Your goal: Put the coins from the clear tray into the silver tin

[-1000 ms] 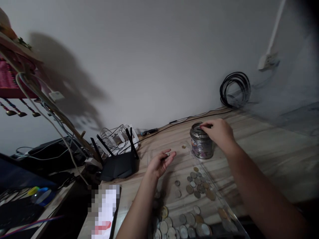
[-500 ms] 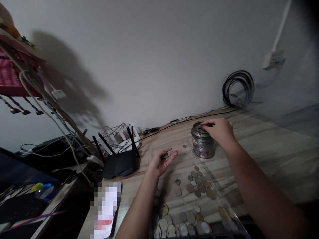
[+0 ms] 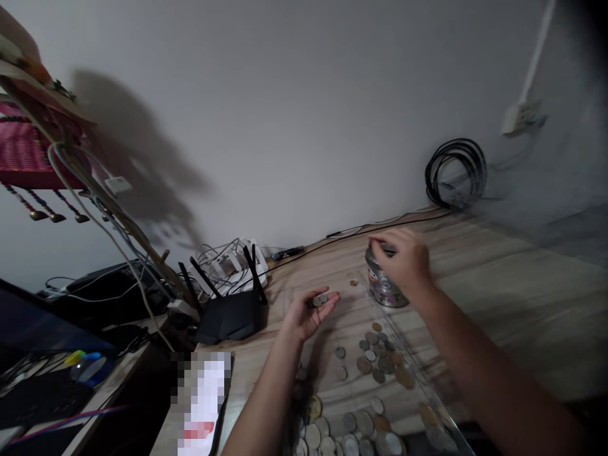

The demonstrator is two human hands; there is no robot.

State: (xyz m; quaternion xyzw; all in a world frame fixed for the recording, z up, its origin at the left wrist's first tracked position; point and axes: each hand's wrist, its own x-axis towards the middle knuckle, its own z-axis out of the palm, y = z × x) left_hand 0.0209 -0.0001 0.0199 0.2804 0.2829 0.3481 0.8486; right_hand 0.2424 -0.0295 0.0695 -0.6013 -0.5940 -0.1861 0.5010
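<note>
My left hand (image 3: 303, 320) is palm up and half cupped, with a few silver coins (image 3: 319, 300) lying on its fingers. At the right, my right hand (image 3: 405, 258) hovers over the top of a round decorated metal tin (image 3: 387, 292), thumb and forefinger brought together in a pinch. Whether a coin is between those fingertips cannot be made out. The hand covers most of the tin's lid. Below the hands, several loose coins (image 3: 370, 356) lie in a clear shallow tray (image 3: 413, 351), with more coins (image 3: 327, 430) along its near side. One small brass coin (image 3: 353, 283) lies apart, left of the tin.
A black router (image 3: 230, 316) with antennas and a white power strip with tangled cables (image 3: 228, 259) stand left. A phone (image 3: 204, 399) with a blurred screen lies near the front. Coiled black cable (image 3: 456, 174) leans on the wall at the back right.
My right hand has moved left across the tin's lid and now hides more of it. My left hand still holds its coins in nearly the same place. The view has shifted slightly.
</note>
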